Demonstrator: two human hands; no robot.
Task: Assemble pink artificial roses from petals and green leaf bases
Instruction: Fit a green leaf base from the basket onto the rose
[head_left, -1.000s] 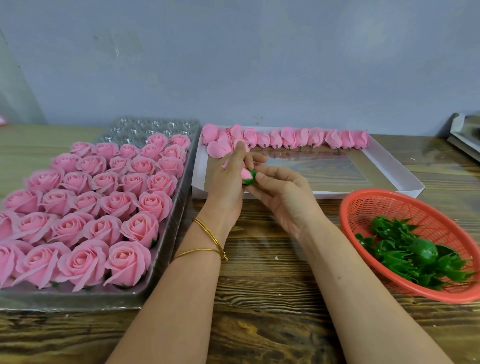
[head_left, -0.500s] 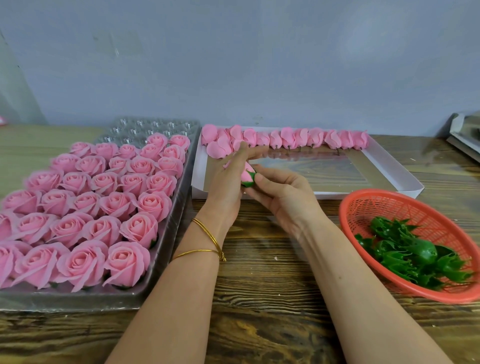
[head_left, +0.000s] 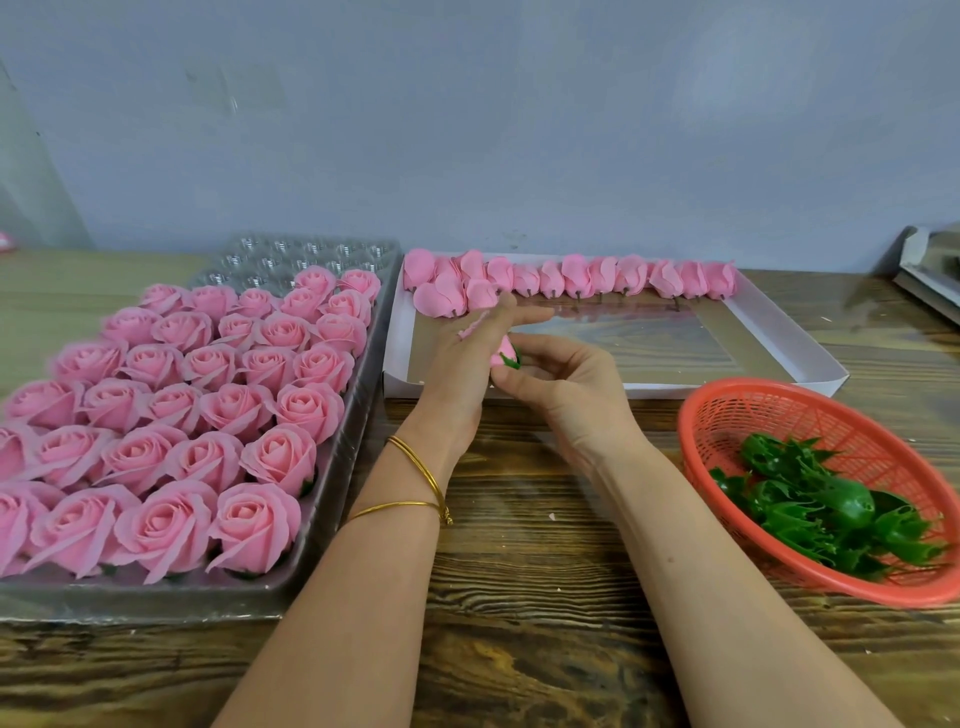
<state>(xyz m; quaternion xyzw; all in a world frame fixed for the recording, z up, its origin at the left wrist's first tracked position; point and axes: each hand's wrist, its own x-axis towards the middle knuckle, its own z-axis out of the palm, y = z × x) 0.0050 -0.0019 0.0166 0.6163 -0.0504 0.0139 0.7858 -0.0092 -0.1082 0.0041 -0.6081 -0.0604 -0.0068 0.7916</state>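
A small pink rose bud in a green leaf base (head_left: 508, 357) is held between my two hands over the near edge of the white tray (head_left: 789, 358). My left hand (head_left: 462, 364) cups the bud from the left, index finger stretched out flat. My right hand (head_left: 561, 389) pinches the green base from the right. A row of loose pink petal buds (head_left: 576, 278) lines the tray's far side. Green leaf bases (head_left: 821, 512) lie in the red basket (head_left: 727, 410).
A clear plastic cell tray (head_left: 332, 467) at the left holds several rows of finished pink roses (head_left: 197, 395), with bare cells at its far end. The wooden table (head_left: 524, 597) runs under my forearms. A grey box corner (head_left: 930, 270) sits far right.
My left index finger has straightened out over the bud. The bud and both hands have stayed in nearly the same place above the tray edge.
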